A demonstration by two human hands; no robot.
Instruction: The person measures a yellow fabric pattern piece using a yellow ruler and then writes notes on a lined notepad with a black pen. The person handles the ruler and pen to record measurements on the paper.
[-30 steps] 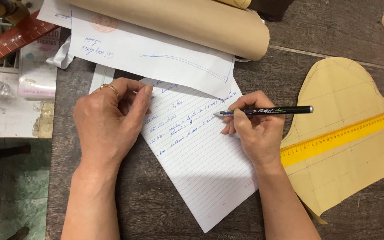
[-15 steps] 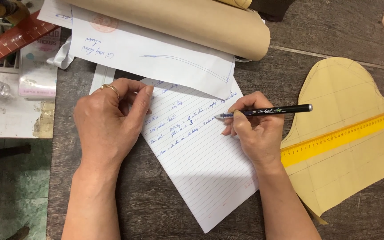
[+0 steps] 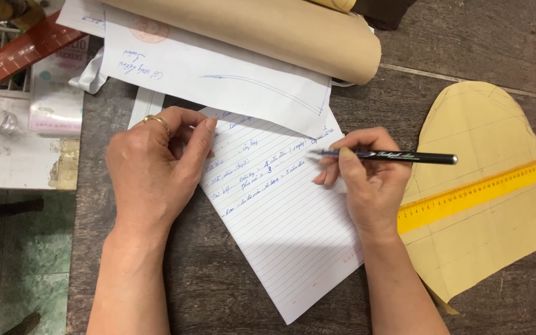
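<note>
A lined white sheet [image 3: 293,229] with blue handwriting lies slanted on the dark wooden table [image 3: 218,291]. My left hand [image 3: 153,167], a gold ring on one finger, rests on the sheet's upper left part, fingers curled with the tips pressing the paper. My right hand [image 3: 367,180] holds a dark pen [image 3: 398,156] almost level, its tip over the sheet's right edge near the written lines. A white paper [image 3: 218,77] with a drawn curve overlaps the sheet's top.
A roll of tan paper [image 3: 262,28] lies across the top. A yellow ruler [image 3: 485,189] crosses a tan cut pattern piece [image 3: 485,124] on the right. At the upper left are a red-brown ruler [image 3: 23,53] and a white surface [image 3: 7,161]; green floor [image 3: 13,248] shows below.
The pen tip has shifted slightly along the sheet's right edge. My left hand has stayed in place on the paper.
</note>
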